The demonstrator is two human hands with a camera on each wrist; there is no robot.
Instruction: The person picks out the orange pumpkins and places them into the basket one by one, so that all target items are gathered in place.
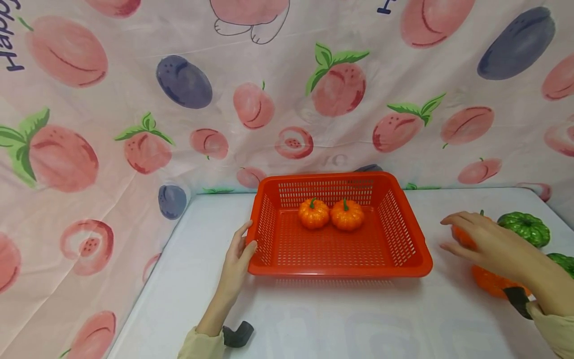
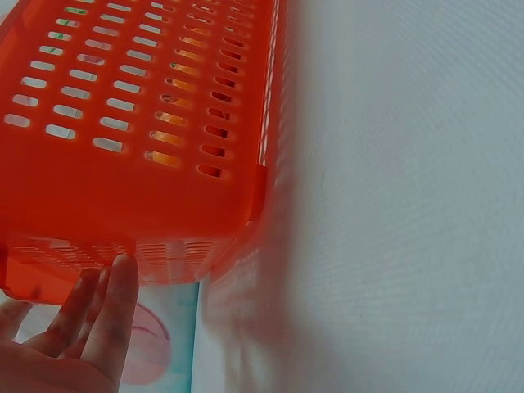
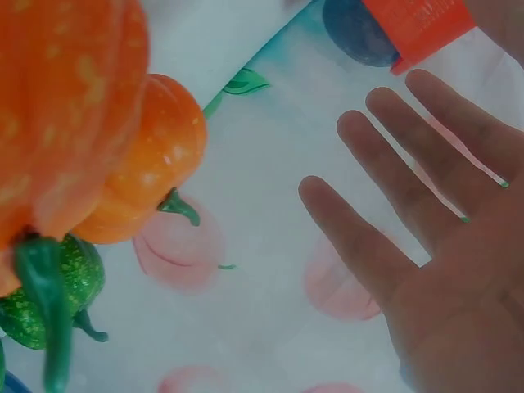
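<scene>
A red plastic basket (image 1: 340, 269) stands on the white table, with two small orange pumpkins (image 1: 313, 214) side by side inside. My left hand (image 1: 235, 257) touches the basket's left rim, its fingers fairly straight along the outside in the left wrist view. To the right, my right hand (image 1: 493, 244) hovers over a group of pumpkins, fingers spread and holding nothing. Partly hidden beneath it are a small orange pumpkin (image 1: 463, 237) and a larger orange pumpkin (image 1: 492, 284). Beyond the hand lies a green pumpkin (image 1: 525, 229).
Another green pumpkin (image 1: 563, 263) is cut off at the right edge of the head view. A fruit-printed cloth (image 1: 287, 107) hangs behind the table (image 1: 332, 324) and along its left side. The basket's back rim is close to this cloth.
</scene>
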